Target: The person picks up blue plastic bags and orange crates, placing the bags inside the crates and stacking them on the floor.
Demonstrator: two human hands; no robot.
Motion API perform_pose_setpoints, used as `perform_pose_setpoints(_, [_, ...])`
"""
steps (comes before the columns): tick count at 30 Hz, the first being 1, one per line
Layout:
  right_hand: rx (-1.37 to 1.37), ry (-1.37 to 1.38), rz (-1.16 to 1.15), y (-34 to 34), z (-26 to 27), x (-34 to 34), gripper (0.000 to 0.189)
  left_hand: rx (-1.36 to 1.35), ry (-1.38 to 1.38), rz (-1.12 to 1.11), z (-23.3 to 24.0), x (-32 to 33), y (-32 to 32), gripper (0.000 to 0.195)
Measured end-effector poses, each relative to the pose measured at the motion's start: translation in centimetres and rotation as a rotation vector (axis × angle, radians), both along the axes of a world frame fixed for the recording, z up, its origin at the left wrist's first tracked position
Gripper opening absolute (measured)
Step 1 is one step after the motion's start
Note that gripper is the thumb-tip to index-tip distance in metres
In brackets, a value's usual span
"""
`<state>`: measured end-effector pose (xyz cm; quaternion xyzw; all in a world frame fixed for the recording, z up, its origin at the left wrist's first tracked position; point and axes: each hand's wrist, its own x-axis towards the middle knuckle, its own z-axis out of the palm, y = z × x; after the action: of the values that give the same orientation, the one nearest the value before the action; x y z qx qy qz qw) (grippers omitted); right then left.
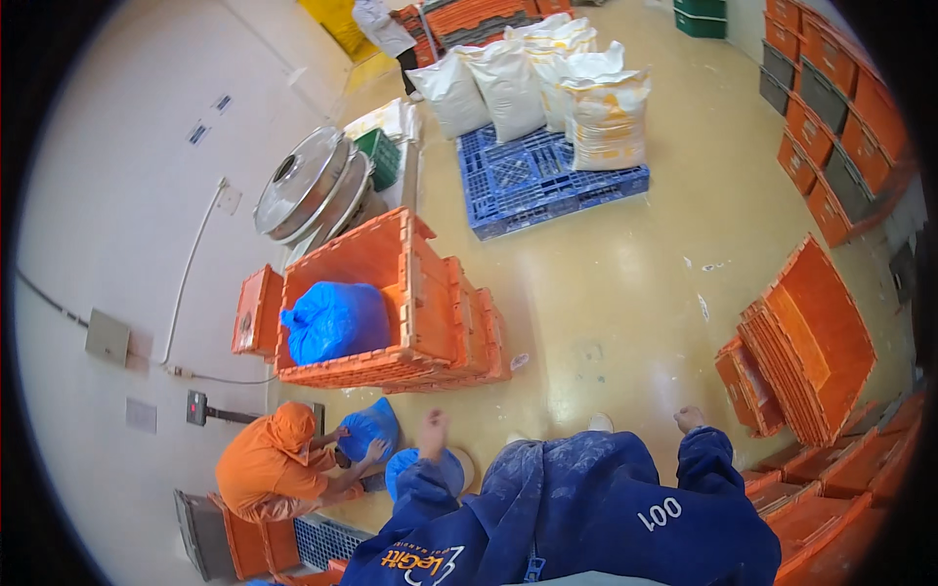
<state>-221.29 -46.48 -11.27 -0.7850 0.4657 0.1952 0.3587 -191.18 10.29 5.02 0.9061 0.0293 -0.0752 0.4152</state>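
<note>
My left hand hangs in front of my blue jacket, above a round container with a blue plastic bag in it. It appears to hold nothing, though its fingers are blurred. My right hand is out to the other side with its fingers curled in, over the yellowish floor, and nothing shows in it. Ahead to the left, a filled, tied blue plastic bag sits in an orange plastic crate on top of a stack. A crouching co-worker in orange has both hands on another blue bag.
Farther ahead stands a blue plastic pallet bearing several white sacks. Steel round equipment is by the left wall. Nested orange crates stand to the right, with stacked crates beyond. Another person stands far back.
</note>
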Motion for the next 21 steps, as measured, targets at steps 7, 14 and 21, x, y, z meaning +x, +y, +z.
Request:
perform_pose_setpoints(7, [0.245,0.148,0.121,2.9,-2.5,-0.6,0.039,-0.644,-0.116,0.795,6.3,13.2,11.3,0.04])
perform_pose_setpoints(14, [0.28,0.073,0.276,4.1,2.2,11.7,0.055,-0.341,-0.316,1.092,9.2,22.8,6.6,0.075])
perform_pose_setpoints(21, [-0.052,-0.056,0.506,2.7,13.1,31.2,0.048,-0.526,-0.392,1.067,11.7,22.1,1.7,0.069])
